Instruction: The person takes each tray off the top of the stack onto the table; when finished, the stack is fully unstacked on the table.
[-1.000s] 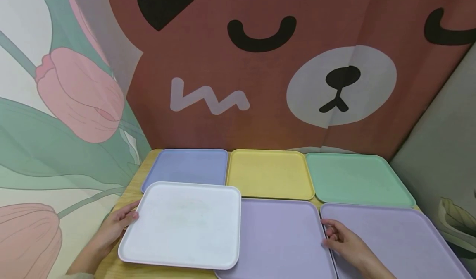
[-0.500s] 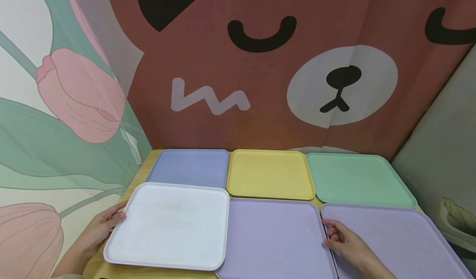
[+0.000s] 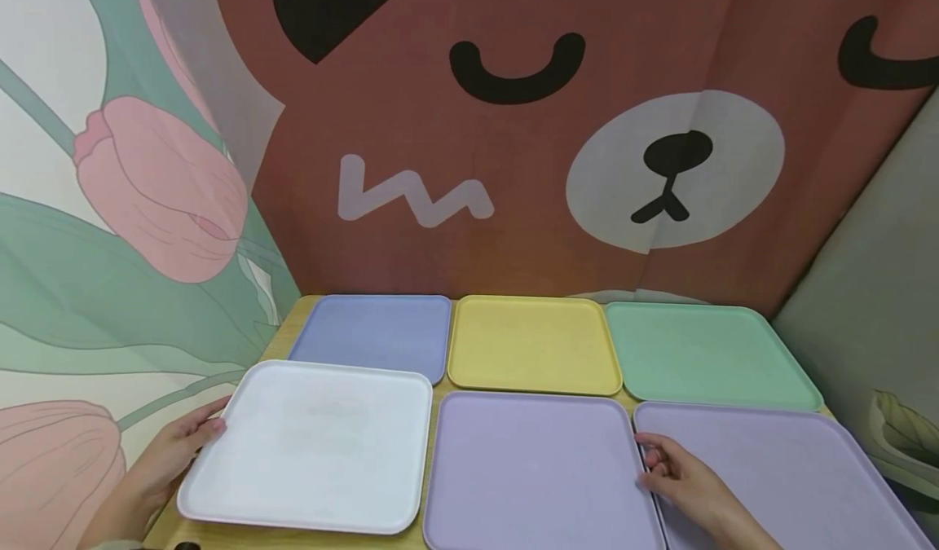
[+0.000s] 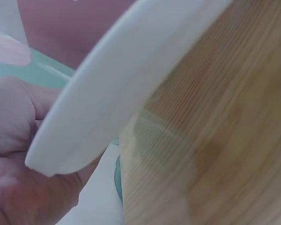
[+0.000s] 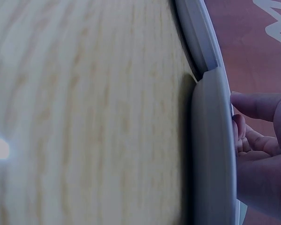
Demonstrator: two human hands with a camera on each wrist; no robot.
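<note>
My left hand (image 3: 165, 456) grips the left edge of a white tray (image 3: 315, 448), thumb on top. In the left wrist view the tray's rim (image 4: 98, 89) is raised over the wooden table (image 4: 215, 140). Two lilac trays lie side by side: a middle one (image 3: 539, 473) and a right one (image 3: 770, 468). At the seam between them is my right hand (image 3: 682, 473), its fingertips touching the rims from above, the other fingers loosely bent. The right wrist view shows those fingertips against the upper side of the rim, not under it.
A blue tray (image 3: 377, 330), a yellow tray (image 3: 535, 345) and a green tray (image 3: 715, 354) form the back row. Behind them hangs a cloth with a bear print (image 3: 513, 151). A small dark object (image 3: 187, 546) shows at the front left.
The white tray has moved left with my left hand, off the middle lilac tray, whose left edge now shows along with more of the blue tray. My right hand has stayed put.
</note>
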